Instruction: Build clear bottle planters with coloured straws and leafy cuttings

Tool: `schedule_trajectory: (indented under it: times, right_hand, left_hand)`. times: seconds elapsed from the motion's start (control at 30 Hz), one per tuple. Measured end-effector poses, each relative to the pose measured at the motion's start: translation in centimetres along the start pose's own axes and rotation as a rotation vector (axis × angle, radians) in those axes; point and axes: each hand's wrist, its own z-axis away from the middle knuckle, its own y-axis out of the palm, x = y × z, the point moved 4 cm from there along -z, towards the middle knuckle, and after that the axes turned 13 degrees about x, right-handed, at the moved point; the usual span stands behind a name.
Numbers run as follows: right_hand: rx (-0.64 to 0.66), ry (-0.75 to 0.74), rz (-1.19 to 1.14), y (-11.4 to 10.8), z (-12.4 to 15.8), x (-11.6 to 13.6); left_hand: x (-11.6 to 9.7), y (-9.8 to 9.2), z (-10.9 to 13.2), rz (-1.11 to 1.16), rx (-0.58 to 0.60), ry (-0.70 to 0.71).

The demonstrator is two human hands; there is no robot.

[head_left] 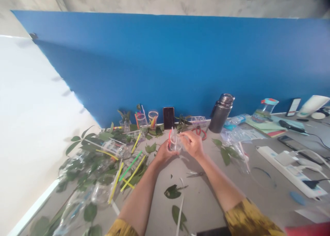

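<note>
A small clear plastic cup (175, 144) is held by my left hand (164, 153), its fingers curled round the side and base. Something thin and red, like a piece of drinking straw (169, 138), stands along the cup's left side. My right hand (193, 144) is at the cup's right rim, thumb and fingertips pinched together; what lies between them is too small to make out. Below the hands, the metal blades of a small tool (195, 175) lie on the grey table (160, 203). Closer in are loose green leaves (172, 191) and a narrow white strip (181, 208).
Leaves, clear plastic pieces and yellow straws (133, 173) crowd the left side. A phone (168, 118) leans against the blue partition (165, 64). To the right stand a dark thermos (221, 114), a clear bottle (265, 109) and a white power strip (290, 170) with cables.
</note>
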Motion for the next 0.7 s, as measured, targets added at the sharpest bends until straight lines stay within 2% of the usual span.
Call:
schedule_trajectory:
  times: [0.2, 0.43, 0.7]
  right_hand:
    - [-0.043, 0.012, -0.018, -1.1, -0.3, -0.6]
    - [0.023, 0.094, -0.008, -0.7, -0.1, -0.7]
    - [-0.085, 0.13, -0.072, -2.5, -0.6, -0.5]
  left_hand:
    - [0.1, 0.2, -0.1, 0.024, 0.01, 0.051]
    - [0.5, 0.2, -0.1, 0.022, 0.02, -0.003]
    - [0.0, 0.4, 0.0, 0.119, 0.051, 0.141]
